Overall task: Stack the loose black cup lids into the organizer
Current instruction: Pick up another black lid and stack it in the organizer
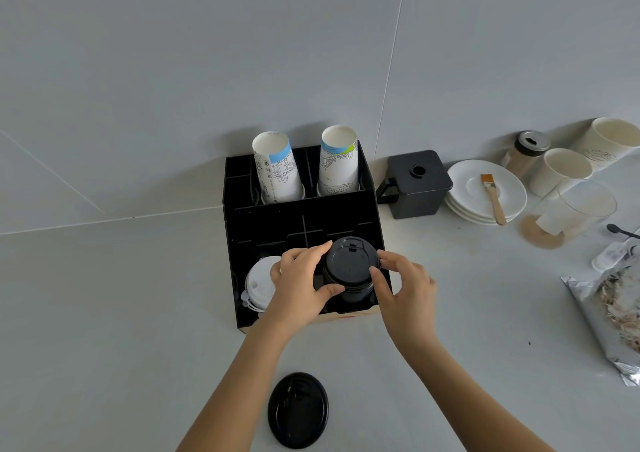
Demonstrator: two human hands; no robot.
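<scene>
Both hands' fingers pinch black lid stack; grey counter, tiled wall.

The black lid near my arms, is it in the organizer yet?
No. The loose black lid lies on the counter, outside the organizer.

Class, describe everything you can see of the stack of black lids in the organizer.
The stack of black lids stands upright in the front right compartment of the black organizer, beside white lids. The lids look like matte plastic, round and domed; the top one shows a small sip tab near its far edge. The left hand grips its left side, thumb in front; the right hand fingers touch its right rim.
</scene>
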